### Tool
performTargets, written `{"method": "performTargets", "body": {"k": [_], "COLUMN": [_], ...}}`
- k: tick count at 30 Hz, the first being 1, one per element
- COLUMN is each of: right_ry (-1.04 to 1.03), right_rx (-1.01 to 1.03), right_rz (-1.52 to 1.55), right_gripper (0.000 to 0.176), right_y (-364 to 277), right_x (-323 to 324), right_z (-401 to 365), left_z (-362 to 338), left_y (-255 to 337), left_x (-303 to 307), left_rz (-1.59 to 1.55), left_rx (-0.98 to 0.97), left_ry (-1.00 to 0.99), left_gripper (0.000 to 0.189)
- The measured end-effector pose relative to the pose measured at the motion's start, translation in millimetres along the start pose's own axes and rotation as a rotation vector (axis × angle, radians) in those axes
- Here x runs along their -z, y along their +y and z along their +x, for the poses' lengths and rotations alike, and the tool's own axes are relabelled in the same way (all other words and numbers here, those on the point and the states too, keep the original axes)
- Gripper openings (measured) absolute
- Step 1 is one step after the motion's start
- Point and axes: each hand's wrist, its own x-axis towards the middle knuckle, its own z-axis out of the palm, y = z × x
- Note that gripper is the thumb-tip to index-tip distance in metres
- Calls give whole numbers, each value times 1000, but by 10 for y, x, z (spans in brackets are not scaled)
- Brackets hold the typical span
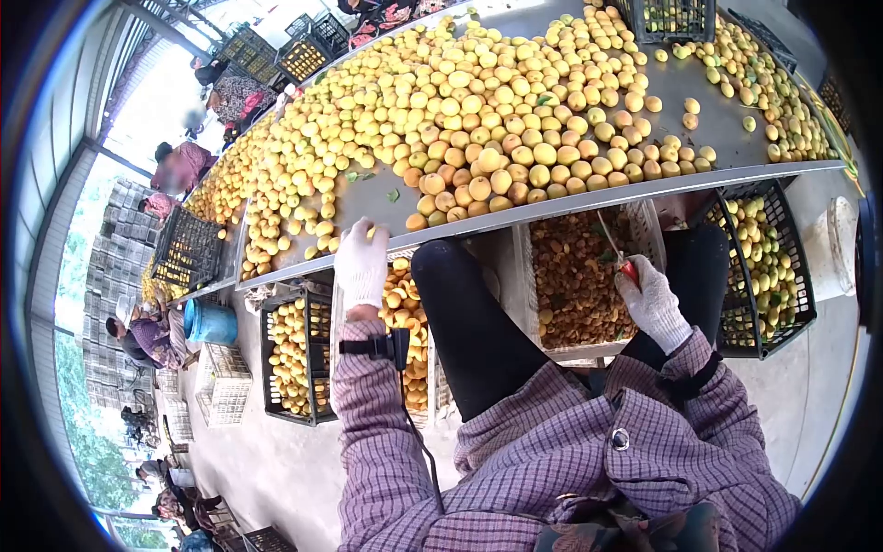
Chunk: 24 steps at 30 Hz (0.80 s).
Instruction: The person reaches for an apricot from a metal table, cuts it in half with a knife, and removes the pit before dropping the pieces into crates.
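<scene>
My left hand (361, 263), in a white knit glove, is at the near edge of the metal table (368, 198). Its fingers are bent and close together; what they may hold is hidden. Just beside and below it, a crate holds halved orange apricots (405, 304). In my right hand (651, 304), also gloved, is a small knife (629, 270), gripped by its red handle with the thin blade pointing up and left. That hand is over a crate (521, 267) of brown apricot pits (579, 285), between my knees. Whole yellow-orange apricots (469, 120) are heaped across the table.
Black crates of apricots stand at floor level on the left (322, 368) and right (800, 276). Another black crate (676, 18) sits on the table's far side. A white bucket (835, 248) is at far right. Several people work to the left near a blue barrel (210, 322).
</scene>
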Motion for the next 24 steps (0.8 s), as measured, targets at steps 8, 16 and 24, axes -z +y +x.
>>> {"method": "performTargets", "body": {"k": [8, 16, 24], "right_ry": [-58, -247, -155], "right_rx": [39, -161, -193], "right_rz": [259, 663, 822], "right_gripper": [21, 17, 20], "right_y": [171, -210, -345], "right_x": [-40, 57, 149], "right_z": [-136, -243, -331], "left_z": [783, -145, -1150], "left_y": [-183, 477, 1717], "left_x": [-871, -429, -1015], "left_rz": [71, -1721, -2185], "left_rx": [-195, 74, 279], "left_ry": [-600, -795, -1195], "left_gripper": [44, 52, 57]}}
